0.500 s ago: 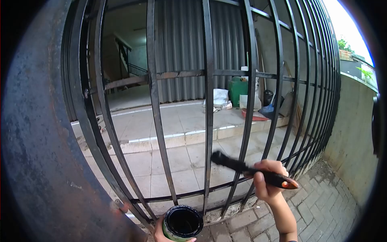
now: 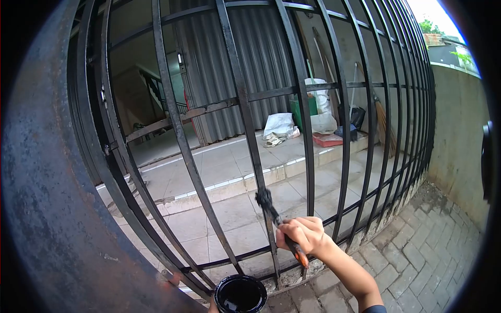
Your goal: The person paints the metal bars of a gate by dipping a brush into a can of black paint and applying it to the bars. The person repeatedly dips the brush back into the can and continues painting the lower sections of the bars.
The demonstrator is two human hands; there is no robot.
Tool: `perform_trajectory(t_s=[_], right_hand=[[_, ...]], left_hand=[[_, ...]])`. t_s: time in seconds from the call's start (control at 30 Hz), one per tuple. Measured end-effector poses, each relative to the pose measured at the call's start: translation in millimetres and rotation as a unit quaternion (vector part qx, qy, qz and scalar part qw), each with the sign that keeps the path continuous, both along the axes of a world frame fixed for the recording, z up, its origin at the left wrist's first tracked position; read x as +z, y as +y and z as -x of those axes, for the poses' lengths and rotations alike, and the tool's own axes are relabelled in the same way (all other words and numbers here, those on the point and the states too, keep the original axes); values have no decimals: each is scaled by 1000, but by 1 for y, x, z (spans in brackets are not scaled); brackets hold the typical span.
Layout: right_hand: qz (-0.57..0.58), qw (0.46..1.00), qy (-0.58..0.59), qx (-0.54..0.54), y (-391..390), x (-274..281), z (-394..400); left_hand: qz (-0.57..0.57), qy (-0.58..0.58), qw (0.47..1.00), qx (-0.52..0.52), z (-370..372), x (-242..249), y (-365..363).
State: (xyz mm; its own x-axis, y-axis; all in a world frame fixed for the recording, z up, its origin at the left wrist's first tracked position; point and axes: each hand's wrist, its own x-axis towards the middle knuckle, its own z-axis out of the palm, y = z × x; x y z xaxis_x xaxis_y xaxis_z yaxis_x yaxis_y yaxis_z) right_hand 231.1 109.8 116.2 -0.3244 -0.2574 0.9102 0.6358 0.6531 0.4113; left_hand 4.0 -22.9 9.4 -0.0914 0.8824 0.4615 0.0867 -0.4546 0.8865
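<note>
A paintbrush (image 2: 273,212) with black, paint-covered bristles is gripped in my right hand (image 2: 303,235). Its bristles lie against a vertical bar (image 2: 252,143) of the black metal fence, and the orange-tipped handle points down and right. At the bottom edge, my left hand (image 2: 213,307) shows only as a bit of finger at the side of an open can (image 2: 217,296) holding dark paint. Most of that hand is hidden behind the can or out of frame.
A large rusty metal panel (image 2: 47,172) fills the left side. Behind the fence are a tiled step (image 2: 235,188), a white sack (image 2: 279,125), a red dustpan (image 2: 327,140) and a broom (image 2: 383,125). Grey paving (image 2: 407,255) and a wall (image 2: 456,125) lie to the right.
My right hand has moved left, bringing the brush from in front of the fence onto a bar and turning it steeper. The view has shifted and tilted; less of my left hand shows.
</note>
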Motion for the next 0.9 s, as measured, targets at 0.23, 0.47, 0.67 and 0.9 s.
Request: perform_trajectory(t_s=[0.23, 0.47, 0.67, 0.9], right_hand=[[35, 996, 64, 55, 8, 59, 4], [-131, 979, 114, 109, 23, 114, 8], [-91, 995, 45, 23, 26, 49, 7], [158, 986, 32, 48, -8, 3, -2]], left_hand=[[12, 6, 1000, -7, 5, 5, 2], [25, 5, 1000, -6, 8, 1, -4], [29, 6, 1000, -6, 12, -1, -4], [32, 7, 999, -9, 14, -1, -2]])
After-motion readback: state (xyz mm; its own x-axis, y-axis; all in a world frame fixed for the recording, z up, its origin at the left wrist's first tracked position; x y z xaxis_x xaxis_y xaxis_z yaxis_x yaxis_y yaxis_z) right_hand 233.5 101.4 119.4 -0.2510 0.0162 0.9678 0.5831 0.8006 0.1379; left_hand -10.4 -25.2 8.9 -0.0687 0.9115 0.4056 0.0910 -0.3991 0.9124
